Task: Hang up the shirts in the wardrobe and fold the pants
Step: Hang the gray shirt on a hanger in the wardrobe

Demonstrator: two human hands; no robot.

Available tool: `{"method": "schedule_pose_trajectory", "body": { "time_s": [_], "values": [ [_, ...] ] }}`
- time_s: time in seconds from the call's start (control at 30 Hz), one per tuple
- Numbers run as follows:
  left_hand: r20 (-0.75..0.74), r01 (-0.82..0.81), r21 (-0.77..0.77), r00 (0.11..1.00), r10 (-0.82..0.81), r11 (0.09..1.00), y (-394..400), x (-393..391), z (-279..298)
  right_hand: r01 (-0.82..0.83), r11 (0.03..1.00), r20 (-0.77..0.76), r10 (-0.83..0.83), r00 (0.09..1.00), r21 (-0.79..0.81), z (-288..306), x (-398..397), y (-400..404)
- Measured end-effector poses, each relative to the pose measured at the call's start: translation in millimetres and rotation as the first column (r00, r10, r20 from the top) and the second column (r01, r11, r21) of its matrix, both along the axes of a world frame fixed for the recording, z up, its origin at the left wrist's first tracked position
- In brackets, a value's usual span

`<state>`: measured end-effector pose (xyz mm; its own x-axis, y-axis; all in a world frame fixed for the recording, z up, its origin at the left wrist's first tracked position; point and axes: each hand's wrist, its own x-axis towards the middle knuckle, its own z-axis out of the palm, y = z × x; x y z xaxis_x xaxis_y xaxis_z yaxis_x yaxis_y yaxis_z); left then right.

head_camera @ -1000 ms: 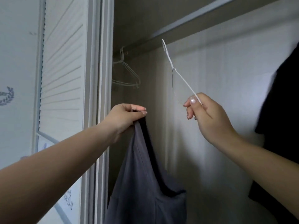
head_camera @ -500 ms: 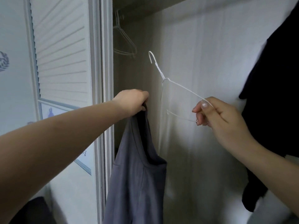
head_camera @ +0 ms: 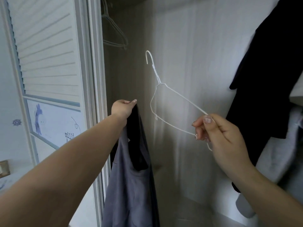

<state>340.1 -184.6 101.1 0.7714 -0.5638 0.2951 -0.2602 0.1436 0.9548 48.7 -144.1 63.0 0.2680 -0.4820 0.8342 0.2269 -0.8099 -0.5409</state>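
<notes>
Bare forearms, glittery painted nails.

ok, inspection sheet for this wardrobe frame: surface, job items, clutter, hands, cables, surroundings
surface: nothing seen; work is in mid-air inside the wardrobe.
job's things: grey shirt hanging from the left hand; white wire hanger off the rail, hook up, not yet in the shirt.
clutter: dark garment hanging at right; pale fabric below it, blurred.
hands: left hand grips the shirt's dark neckline; right hand pinches the hanger's end.
cables: nothing seen.
surroundings: louvred door at left; spare wire hangers at upper left.
</notes>
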Motion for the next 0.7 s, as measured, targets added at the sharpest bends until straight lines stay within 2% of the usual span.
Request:
{"method": "schedule_pose_trajectory", "body": {
  "time_s": [0.07, 0.17, 0.27, 0.33, 0.4, 0.57, 0.7],
  "values": [
    [-0.018, -0.018, 0.022, 1.000, 0.019, 1.000, -2, 1, -3, -0.005, 1.000, 0.002, 0.005, 1.000, 0.021, -2, -3, 2],
    [-0.128, 0.038, 0.015, 0.991, -0.036, 0.999, -8, 2, -7, -0.010, 0.999, 0.000, 0.010, 1.000, 0.032, -6, -8, 6],
    [-0.204, 0.051, -0.056, 0.977, -0.061, 0.997, -16, 1, -14, -0.016, 0.999, 0.007, 0.015, 1.000, 0.047, -8, -12, 8],
    [-0.192, 0.055, -0.094, 0.979, -0.073, 0.994, -24, 2, -19, -0.016, 0.998, 0.026, 0.014, 1.000, 0.057, -7, -16, 9],
    [-0.120, 0.066, -0.085, 0.990, -0.076, 0.994, -27, 2, -24, -0.025, 0.997, 0.049, 0.022, 0.999, 0.073, -5, -19, 9],
    [0.173, 0.087, 0.048, 0.980, -0.094, 0.995, -28, 9, -34, -0.006, 0.998, 0.060, 0.002, 0.998, 0.063, -1, -27, 8],
    [0.296, 0.093, 0.104, 0.948, -0.120, 0.990, -32, 22, -39, -0.025, 0.996, 0.123, 0.014, 0.992, 0.088, -2, -30, 5]
  ]
}}
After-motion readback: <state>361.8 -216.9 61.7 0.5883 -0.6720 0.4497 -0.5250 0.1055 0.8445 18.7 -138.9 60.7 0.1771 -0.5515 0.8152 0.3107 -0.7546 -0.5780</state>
